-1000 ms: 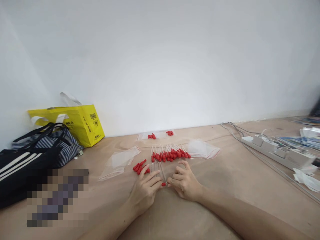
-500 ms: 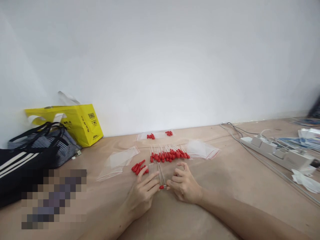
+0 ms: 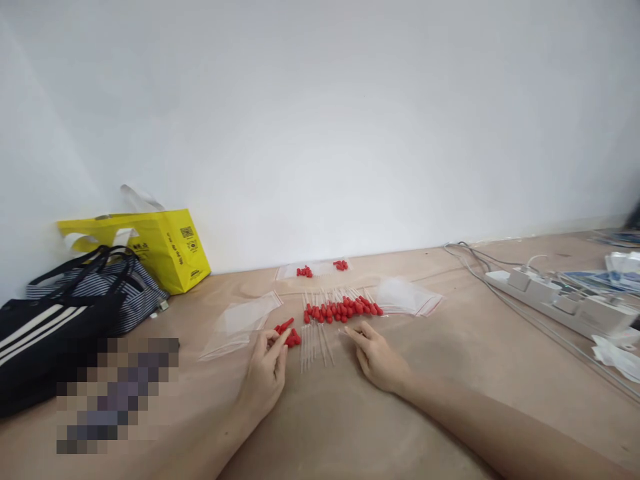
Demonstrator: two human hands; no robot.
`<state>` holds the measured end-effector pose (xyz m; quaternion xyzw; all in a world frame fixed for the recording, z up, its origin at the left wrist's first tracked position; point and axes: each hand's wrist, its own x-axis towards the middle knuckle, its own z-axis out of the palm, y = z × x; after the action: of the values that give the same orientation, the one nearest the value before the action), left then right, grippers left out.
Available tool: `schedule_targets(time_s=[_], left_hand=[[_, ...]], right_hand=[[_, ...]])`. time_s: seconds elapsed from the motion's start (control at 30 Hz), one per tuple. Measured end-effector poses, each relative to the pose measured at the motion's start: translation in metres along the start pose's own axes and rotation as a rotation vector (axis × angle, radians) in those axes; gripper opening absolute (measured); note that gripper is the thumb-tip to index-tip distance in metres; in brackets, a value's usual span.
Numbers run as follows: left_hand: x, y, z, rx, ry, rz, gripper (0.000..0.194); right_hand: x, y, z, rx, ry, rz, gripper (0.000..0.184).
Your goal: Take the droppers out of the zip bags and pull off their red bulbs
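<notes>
My left hand (image 3: 267, 367) is beside a small pile of loose red rubber bulbs (image 3: 293, 339), its fingers stretched out and apart at the pile's edge and partly covering it. My right hand (image 3: 377, 357) is just in front of a row of glass droppers with red bulbs (image 3: 345, 309). Its fingertips are drawn together, with a faint pale thing at their tips that I cannot make out. Between my hands several bare glass tubes (image 3: 313, 350) lie side by side, pointing towards me.
Clear zip bags lie left (image 3: 240, 317) and right (image 3: 405, 295) of the droppers. Another bag (image 3: 325, 269) with red bulbs is by the wall. At the left stand a yellow bag (image 3: 185, 257) and a black bag (image 3: 55, 327). A power strip (image 3: 550, 300) with cables is at the right.
My hands have moved apart from over the glass tubes, where a red bulb showed between them. The left went to the loose bulbs, the right slightly up and right. That single bulb no longer shows there.
</notes>
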<state>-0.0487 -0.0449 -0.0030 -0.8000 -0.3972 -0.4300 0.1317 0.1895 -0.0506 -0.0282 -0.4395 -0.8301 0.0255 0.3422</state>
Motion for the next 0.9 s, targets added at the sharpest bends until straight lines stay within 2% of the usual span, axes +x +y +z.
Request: schedule_targets(time_s=[0.2,0.3,0.43,0.57,0.77,0.9], left_hand=[[0.005,-0.023,0.007,0.054,-0.026,-0.192,0.029],[0.013,-0.025,0.009,0.094,-0.065,-0.232,0.024],[0.023,-0.02,0.012,0.183,-0.177,-0.28,0.016],[0.025,-0.017,0.014,0.228,-0.24,-0.268,0.013],[0.022,-0.016,0.01,0.238,-0.206,-0.222,0.017],[0.032,-0.01,0.015,0.239,-0.213,-0.135,0.017]], right_hand=[[0.016,-0.007,0.019,0.052,0.025,0.076,0.027],[0.023,-0.012,0.025,0.079,0.03,0.078,0.023],[0.026,-0.018,0.023,0.133,0.007,0.07,0.017],[0.026,-0.02,0.019,0.163,-0.032,0.045,0.017],[0.024,-0.021,0.013,0.2,-0.016,-0.011,0.02],[0.014,-0.02,0.003,0.144,0.0,-0.026,0.015]])
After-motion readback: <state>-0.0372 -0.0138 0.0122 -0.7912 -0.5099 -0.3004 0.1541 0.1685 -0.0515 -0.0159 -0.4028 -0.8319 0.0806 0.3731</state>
